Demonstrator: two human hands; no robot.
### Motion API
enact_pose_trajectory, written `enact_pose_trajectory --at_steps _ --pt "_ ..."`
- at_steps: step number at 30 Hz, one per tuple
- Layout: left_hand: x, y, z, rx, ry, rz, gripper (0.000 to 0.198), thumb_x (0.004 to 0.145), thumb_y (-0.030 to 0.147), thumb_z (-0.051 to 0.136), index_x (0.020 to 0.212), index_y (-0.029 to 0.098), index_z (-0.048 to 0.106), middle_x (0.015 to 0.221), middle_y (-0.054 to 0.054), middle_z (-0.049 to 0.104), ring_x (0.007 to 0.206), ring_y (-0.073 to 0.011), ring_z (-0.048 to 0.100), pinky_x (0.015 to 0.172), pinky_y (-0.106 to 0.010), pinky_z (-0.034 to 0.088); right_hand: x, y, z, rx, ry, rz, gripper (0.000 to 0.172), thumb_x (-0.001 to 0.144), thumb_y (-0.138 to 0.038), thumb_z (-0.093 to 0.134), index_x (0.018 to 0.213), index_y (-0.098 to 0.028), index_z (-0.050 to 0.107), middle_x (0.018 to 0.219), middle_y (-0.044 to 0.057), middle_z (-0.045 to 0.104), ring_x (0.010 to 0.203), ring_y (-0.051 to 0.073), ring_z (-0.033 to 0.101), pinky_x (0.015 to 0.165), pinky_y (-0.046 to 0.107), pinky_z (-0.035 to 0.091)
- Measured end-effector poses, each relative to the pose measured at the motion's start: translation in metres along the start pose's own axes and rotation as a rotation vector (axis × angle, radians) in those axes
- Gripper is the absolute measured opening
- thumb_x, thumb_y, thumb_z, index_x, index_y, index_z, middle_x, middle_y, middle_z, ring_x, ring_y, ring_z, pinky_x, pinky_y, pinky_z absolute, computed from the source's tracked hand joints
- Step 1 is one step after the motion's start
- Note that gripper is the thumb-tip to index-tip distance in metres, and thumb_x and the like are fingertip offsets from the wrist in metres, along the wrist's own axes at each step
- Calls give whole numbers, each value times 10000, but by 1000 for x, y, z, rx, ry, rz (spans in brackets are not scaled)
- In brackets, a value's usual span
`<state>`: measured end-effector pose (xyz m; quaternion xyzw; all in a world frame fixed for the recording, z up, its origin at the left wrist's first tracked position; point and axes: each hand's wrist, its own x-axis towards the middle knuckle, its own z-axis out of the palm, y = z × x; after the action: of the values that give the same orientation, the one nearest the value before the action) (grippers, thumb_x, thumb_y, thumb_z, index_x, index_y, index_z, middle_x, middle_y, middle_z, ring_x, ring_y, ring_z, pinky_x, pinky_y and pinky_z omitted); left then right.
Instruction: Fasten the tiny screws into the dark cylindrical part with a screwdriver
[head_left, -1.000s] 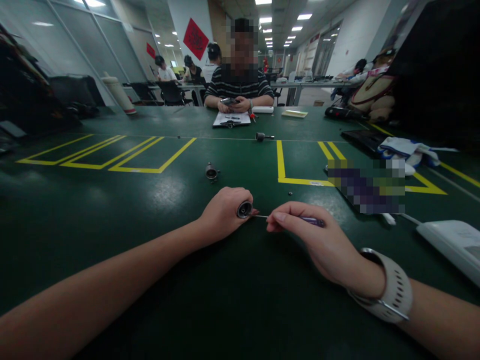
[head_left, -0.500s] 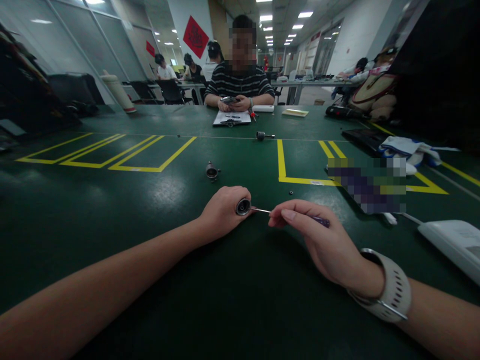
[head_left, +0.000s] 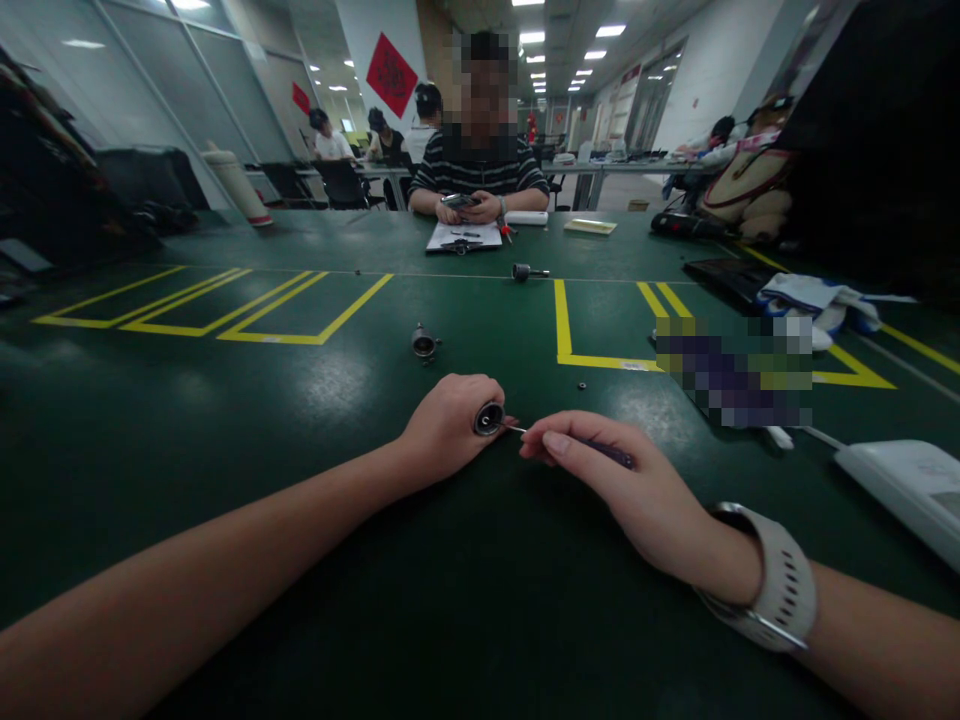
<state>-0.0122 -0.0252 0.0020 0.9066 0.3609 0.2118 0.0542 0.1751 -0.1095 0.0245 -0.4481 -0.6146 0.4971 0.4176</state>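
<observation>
Clenches a round metal cup point(head_left: 489, 419) in the left hand point(head_left: 444, 430), over the green table point(head_left: 480, 600), open mouth toward the camera, just left of the right hand point(head_left: 619, 490). Grips in the latter a slim dark-handled tool point(head_left: 610, 454), long axis pointing leftward, thin shaft at the cup's rim (whether inside, too small to tell). Shows dark grey metal, with a small paler ring within.

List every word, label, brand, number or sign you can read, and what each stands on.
No text can be read.
Large red diamond: dark marks, too blurred.
Small red sign: too small.
Label on yellow tape: too small.
Paper on clipboard: too small to tell.
White box: faint marks, too blurred.
Pixelated thing: any text hidden.
Cup in left hand, tool in right hand: no lettering visible.
</observation>
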Motion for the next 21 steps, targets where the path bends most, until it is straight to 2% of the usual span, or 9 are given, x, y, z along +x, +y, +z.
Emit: enact_pose_trajectory --at_steps 7,14,21 --pt "-2 1 0 76 -27 68 141 825 275 535 735 171 505 692 -5 541 639 -158 490 628 -294 350 3 -1 0 23 3 44 185 858 -314 551 852 -198 694 908 36 689 891 185 618 831 360 446" --pt "-2 4 -3 83 -31 48 88 804 207 539 734 170 500 696 -8 545 654 -165 503 637 -298 359 8 4 -3 575 -39 240 174 848 -273 568 887 -161 696 893 51 675 847 149 604 766 287 459" --pt "-2 1 1 21 45 -18 111 788 223 577 726 176 497 673 17 530 623 -145 489 584 -268 342 12 11 -3 864 -70 383 220 880 -214 488 899 -135 693 870 51 680 826 133 623 769 256 463"
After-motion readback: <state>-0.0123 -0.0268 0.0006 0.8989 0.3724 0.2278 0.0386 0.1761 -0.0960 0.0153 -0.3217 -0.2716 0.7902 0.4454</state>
